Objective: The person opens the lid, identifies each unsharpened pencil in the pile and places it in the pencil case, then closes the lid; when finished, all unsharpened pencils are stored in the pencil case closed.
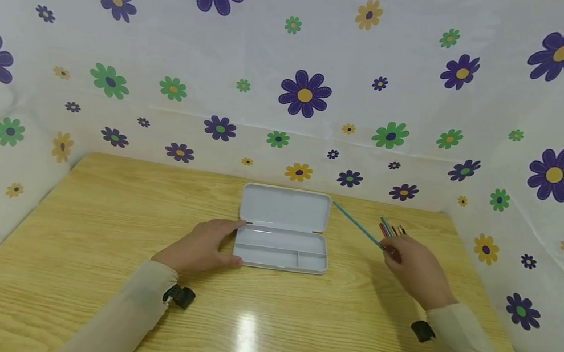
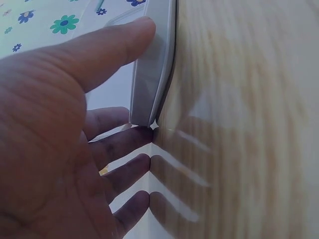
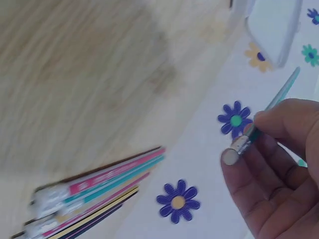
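A white hinged pencil case lies with its lid up on the wooden table. My left hand rests at its left end, thumb by the front corner and index finger near the hinge. In the left wrist view, the thumb lies along the case wall, its other fingers stretched beside the end. My right hand is above the table, right of the case, pinching a turquoise pencil between thumb and fingers. A metal band and pale round end show on the pencil in the right wrist view.
Several more thin pencils, pink, turquoise, yellowish and dark, lie together on the table beyond my right hand. A flower-printed white cloth hangs behind the table and at both sides. The case's lower tray has several compartments divided by low walls.
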Motion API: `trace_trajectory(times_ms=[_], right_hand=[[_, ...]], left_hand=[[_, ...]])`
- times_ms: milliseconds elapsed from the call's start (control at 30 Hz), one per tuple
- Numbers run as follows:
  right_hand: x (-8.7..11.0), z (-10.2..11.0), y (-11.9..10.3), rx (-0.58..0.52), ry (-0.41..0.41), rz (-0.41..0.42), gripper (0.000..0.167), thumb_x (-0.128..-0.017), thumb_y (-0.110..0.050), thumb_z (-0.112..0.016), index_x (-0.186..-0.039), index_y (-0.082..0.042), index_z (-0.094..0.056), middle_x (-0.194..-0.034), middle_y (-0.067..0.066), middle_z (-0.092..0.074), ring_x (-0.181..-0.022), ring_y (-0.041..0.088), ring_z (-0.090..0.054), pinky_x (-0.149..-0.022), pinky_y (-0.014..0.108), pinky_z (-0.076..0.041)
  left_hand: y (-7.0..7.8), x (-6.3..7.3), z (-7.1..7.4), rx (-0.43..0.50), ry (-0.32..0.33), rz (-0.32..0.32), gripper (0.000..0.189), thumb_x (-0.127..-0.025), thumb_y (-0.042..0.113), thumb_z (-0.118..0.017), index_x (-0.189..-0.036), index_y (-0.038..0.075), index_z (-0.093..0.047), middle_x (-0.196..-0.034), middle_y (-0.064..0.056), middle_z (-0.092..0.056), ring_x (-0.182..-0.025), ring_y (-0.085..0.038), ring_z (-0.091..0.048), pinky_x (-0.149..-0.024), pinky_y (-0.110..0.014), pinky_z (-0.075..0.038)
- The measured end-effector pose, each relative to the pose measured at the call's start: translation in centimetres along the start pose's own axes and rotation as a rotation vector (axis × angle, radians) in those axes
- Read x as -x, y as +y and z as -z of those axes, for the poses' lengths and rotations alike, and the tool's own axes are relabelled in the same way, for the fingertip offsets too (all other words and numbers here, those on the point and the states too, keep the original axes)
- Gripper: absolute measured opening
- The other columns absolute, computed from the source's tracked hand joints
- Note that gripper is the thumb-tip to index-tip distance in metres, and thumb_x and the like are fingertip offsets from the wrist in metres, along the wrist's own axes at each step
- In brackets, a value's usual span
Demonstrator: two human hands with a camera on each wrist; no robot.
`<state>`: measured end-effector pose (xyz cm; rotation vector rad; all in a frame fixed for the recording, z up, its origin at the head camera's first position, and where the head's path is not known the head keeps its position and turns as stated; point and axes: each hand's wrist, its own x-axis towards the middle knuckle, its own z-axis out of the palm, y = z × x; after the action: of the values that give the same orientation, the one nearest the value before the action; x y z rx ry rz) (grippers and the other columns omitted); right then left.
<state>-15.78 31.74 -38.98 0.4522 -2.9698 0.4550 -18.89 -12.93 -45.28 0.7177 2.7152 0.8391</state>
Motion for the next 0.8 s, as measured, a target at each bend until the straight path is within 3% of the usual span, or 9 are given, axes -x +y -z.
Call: trace_trajectory(times_ms=[400,533,800], right_hand=[[-2.1,-1.2,-3.9,0.058,0.119,0.267,0.017,-0.092,0.0,-0.076,-0.107,-0.008,-0.076,-0.097,-0.001,-0.07,-0.078,0.01,-0.062,-0.066,0.032,-0.056],[-3.1,-1.9,-5.4,0.066,0.111,0.33,0.014,-0.093,-0.003,-0.076,-0.105,-0.008,-0.077,-0.095,-0.001,-0.069,-0.079,0.01,-0.063,-0.067,0.03,-0.056],[-4.5,-3.8,-8.2,0.073,0.049,0.363,0.012,-0.095,-0.006,-0.074,-0.106,-0.011,-0.078,-0.099,-0.001,-0.07,-0.089,0.013,-0.067,-0.074,0.031,-0.059]], left_hand=[[-0.1,-0.1,0.0,-0.01,0.002,-0.006,0.089,-0.09,0.048,-0.078,-0.16,0.01,-0.039,-0.158,-0.015,-0.046,-0.147,-0.038,-0.04,-0.121,-0.059,-0.028],[-0.1,-0.1,-0.1,-0.012,0.0,0.007,0.088,-0.09,0.049,-0.078,-0.16,0.01,-0.039,-0.158,-0.014,-0.046,-0.148,-0.038,-0.039,-0.122,-0.059,-0.028],[-0.1,-0.2,-0.1,-0.007,-0.004,0.006,0.09,-0.089,0.051,-0.078,-0.16,0.01,-0.039,-0.159,-0.014,-0.045,-0.148,-0.038,-0.039,-0.122,-0.059,-0.028]])
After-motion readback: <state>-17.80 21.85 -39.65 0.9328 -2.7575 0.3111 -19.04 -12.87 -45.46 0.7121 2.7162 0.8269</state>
